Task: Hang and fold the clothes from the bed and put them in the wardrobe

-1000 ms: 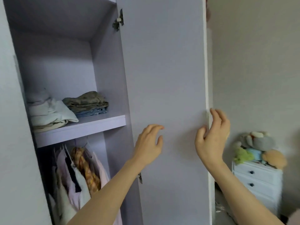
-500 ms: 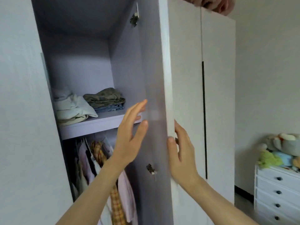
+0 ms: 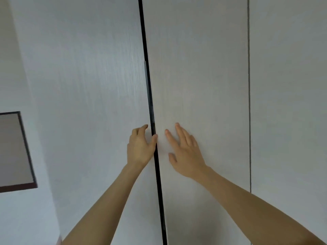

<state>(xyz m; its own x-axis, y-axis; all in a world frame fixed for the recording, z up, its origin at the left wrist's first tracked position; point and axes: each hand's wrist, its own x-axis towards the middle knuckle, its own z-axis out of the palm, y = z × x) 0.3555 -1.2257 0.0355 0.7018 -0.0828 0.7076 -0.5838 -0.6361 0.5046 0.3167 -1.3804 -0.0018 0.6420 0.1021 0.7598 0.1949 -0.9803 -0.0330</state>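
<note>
With both wardrobe doors nearly together, only the dark vertical seam (image 3: 154, 121) is left between them, running floor-to-ceiling between the two hands. Right door (image 3: 194, 76) is pressed by the right hand (image 3: 184, 152), fingers straight and flat on the panel just right of the seam, nothing grasped. Left hand (image 3: 139, 147) is placed on the left door (image 3: 88, 85), fingers loosely curled, thumb at the seam edge; whether the edge is hooked or merely touched cannot be told, probably touched. Clothes are hidden behind the doors. A final inward push is judged sufficient; pinch risk exists for the left thumb. A dark-framed panel (image 3: 16, 151) sits well apart, far left.
</note>
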